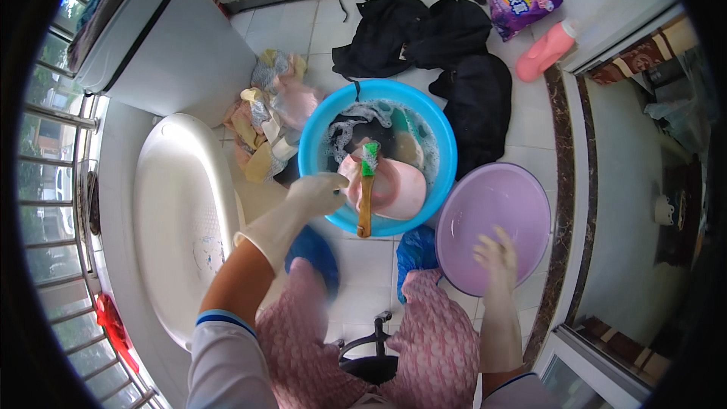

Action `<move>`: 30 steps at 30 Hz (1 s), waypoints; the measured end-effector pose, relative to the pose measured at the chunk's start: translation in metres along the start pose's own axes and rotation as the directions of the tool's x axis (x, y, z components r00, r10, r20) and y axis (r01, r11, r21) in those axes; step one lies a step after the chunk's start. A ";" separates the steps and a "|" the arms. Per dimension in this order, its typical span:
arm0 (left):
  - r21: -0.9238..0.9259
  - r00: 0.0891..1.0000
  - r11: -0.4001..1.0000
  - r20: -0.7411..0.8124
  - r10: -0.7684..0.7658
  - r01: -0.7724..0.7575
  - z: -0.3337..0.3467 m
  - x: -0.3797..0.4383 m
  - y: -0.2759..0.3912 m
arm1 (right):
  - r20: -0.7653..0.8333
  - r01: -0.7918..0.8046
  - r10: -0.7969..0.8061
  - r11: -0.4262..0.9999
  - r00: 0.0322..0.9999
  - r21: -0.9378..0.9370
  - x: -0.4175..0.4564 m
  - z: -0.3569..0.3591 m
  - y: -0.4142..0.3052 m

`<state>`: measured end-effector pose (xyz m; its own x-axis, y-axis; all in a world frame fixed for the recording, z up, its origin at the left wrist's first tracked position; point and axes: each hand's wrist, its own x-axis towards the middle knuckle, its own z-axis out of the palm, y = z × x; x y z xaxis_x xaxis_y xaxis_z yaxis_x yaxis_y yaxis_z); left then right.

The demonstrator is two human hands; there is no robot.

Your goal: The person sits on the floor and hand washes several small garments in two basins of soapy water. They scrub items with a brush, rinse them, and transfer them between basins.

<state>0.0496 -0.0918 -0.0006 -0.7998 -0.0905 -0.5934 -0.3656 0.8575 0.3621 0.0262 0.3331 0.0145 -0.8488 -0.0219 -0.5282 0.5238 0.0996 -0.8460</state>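
My left hand (pixel 318 194), in a pale rubber glove, reaches to the left rim of a blue plastic basin (pixel 375 230), its fingertips by the edge of a pink cap (pixel 410 184). Whether those fingers grip the cap cannot be told. Across the cap lies a brush (pixel 366 199) with a wooden handle and green bristles, its handle end over the near rim. Soapy water and dark cloth fill the basin behind it. Gloved too, my right hand (pixel 495 253) hangs over a purple basin (pixel 488 199) with fingers apart and nothing in them.
Black garments (pixel 477 108) lie on the tiles behind the basins. A pink bottle (pixel 542 54) and a purple detergent bag (pixel 525 0) are at the back right. Crumpled cloths (pixel 261 130) lie left of the blue basin, beside a white baby bathtub (pixel 170 210).
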 end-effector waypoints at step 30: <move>-0.541 0.955 0.826 -0.297 -0.016 -0.154 -0.046 0.064 0.003 | 0.328 0.165 -0.103 0.972 0.939 -0.169 0.151 0.190 -0.023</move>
<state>-0.0247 -0.1179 -0.0045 -0.8991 -0.2510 -0.3587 -0.4364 0.4484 0.7801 -0.1003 0.1386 -0.0593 -0.8277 -0.3567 -0.4332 0.3569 0.2610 -0.8969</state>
